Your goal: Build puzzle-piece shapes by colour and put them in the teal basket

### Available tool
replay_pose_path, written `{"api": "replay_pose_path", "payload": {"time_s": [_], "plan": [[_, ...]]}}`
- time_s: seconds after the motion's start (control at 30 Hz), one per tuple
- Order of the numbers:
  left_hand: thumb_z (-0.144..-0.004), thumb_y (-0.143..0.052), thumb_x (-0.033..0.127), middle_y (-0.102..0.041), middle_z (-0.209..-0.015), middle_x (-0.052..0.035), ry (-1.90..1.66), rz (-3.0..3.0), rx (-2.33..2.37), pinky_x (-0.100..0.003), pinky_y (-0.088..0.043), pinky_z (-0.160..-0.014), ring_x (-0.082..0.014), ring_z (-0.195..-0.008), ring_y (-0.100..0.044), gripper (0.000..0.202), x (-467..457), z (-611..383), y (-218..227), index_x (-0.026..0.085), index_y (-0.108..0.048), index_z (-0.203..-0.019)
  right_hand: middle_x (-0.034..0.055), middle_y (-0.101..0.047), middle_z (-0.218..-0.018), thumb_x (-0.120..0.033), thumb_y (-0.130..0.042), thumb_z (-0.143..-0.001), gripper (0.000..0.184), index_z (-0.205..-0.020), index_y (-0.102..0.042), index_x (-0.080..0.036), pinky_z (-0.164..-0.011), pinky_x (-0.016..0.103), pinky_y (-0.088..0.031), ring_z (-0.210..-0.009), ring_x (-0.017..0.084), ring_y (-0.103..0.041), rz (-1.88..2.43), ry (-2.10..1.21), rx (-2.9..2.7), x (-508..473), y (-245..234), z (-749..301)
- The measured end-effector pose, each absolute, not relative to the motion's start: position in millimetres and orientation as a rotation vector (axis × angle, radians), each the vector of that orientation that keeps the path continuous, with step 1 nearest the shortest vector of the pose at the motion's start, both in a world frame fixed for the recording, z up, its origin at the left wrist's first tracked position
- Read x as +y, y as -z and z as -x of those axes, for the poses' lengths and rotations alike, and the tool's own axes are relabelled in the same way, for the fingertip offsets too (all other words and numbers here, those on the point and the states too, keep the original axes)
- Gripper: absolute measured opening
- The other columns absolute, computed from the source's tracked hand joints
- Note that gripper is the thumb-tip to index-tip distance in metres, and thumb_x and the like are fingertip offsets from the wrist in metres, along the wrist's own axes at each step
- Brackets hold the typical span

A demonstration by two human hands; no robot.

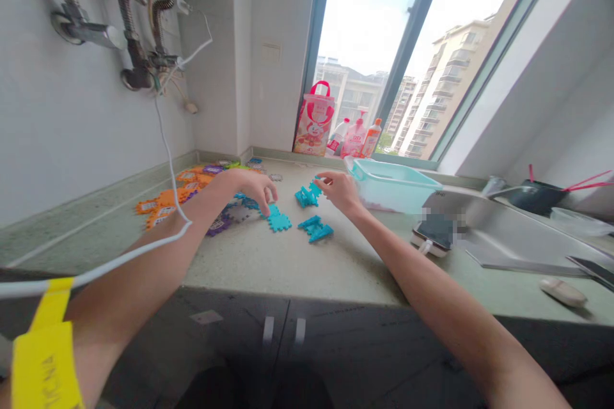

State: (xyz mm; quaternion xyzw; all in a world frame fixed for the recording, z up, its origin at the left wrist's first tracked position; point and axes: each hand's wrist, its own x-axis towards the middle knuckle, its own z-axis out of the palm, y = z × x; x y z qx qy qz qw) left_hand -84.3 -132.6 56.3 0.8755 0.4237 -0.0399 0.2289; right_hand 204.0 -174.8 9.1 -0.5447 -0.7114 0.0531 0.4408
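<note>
My left hand (253,188) reaches over the counter with its fingers curled down, their tips touching a flat teal puzzle tile (279,219). My right hand (338,190) pinches a small assembly of teal tiles (307,195) that stands on the countertop. Another teal tile assembly (315,228) lies in front of it, touched by neither hand. Orange tiles (165,200) and purple tiles (219,225) lie spread out to the left of my left hand.
A pale teal plastic tub (391,185) stands right of my right hand. A phone (433,232) lies beside a steel sink (518,236). Bottles and a pink bag (314,119) stand at the window. A white cable (167,160) hangs across my left arm.
</note>
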Motion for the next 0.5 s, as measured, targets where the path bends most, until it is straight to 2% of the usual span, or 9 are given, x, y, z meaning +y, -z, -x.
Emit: {"api": "replay_pose_path", "payload": {"time_s": [0.07,0.13,0.23,0.4,0.5], "plan": [[-0.043,-0.093,0.046,-0.078,-0.104,-0.0019,0.168,-2.404,1.115,-0.023,-0.047,-0.069,-0.0224,-0.089,-0.069,0.068,-134,83,-56,0.029,-0.082,-0.108,0.0068,-0.081,-0.088,-0.042,-0.073,-0.092,0.031,-0.112,-0.081,-0.018,-0.053,0.024,-0.054,-0.067,0.019,-0.076,1.3,-0.247,-1.804,-172,-8,-201],[-0.044,-0.092,0.046,-0.078,-0.1,-0.0017,0.186,-2.413,1.097,-0.023,-0.047,-0.069,-0.0229,-0.089,-0.068,0.063,-134,80,-54,0.027,-0.082,-0.103,0.0073,-0.081,-0.093,-0.05,-0.064,-0.098,0.038,-0.112,-0.08,-0.018,-0.051,0.023,-0.052,-0.074,0.02,-0.078,1.219,-0.319,-1.812,-171,-8,-200],[-0.045,-0.091,0.047,-0.077,-0.096,-0.0024,0.184,-2.413,1.099,-0.024,-0.047,-0.068,-0.0226,-0.087,-0.067,0.06,-133,77,-51,0.024,-0.08,-0.099,0.0064,-0.081,-0.094,-0.052,-0.053,-0.103,0.043,-0.103,-0.08,-0.019,-0.055,0.023,-0.051,-0.072,0.019,-0.077,1.184,-0.202,-1.818,-175,-9,-203],[-0.043,-0.091,0.046,-0.077,-0.11,-0.0046,0.153,-2.358,1.114,-0.023,-0.05,-0.075,-0.0221,-0.093,-0.068,0.072,-131,76,-47,0.024,-0.079,-0.111,0.0046,-0.08,-0.084,-0.046,-0.053,-0.104,0.039,-0.097,-0.082,-0.02,-0.066,0.025,-0.047,-0.069,0.017,-0.071,1.147,0.036,-2.02,-192,-13,-202],[-0.042,-0.091,0.044,-0.077,-0.093,-0.0008,0.089,-2.378,1.071,-0.021,-0.048,-0.069,-0.02,-0.084,-0.067,0.062,-127,78,-45,0.025,-0.082,-0.1,0.0034,-0.079,-0.08,-0.045,-0.059,-0.102,0.035,-0.096,-0.084,-0.022,-0.067,0.025,-0.045,-0.065,0.015,-0.065,1.086,0.05,-2.243,-205,-14,-191]]}}
